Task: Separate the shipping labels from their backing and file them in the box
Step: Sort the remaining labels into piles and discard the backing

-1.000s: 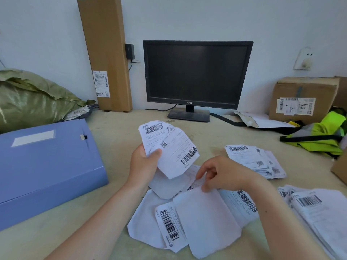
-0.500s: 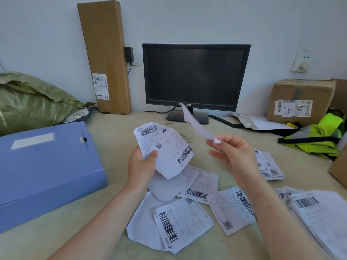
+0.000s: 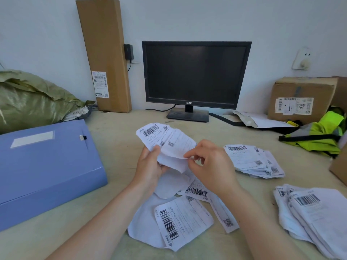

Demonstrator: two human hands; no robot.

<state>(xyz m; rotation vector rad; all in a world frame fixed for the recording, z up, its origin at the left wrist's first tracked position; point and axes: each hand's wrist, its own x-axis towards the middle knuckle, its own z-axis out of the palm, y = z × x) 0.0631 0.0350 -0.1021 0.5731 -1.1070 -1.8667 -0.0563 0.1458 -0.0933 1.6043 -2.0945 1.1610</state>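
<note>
The left hand [image 3: 150, 167] and right hand [image 3: 213, 166] are both bare. Back from the fingers, each wrist is uncovered too, and the left forearm [image 3: 97, 222] and right forearm [image 3: 262, 224] are bare all the way to the lower edge of the view, smooth and slender

Pale wall [image 3: 187, 19] behind beige desk [image 3: 116, 143] (monitor [image 3: 196, 74] dark).

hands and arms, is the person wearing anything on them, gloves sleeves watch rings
Nothing worn shows. The left hand and right hand are bare, with no gloves, rings or watch in view. The left forearm and right forearm are uncovered down to the picture's bottom edge, so no sleeve is visible.
</note>
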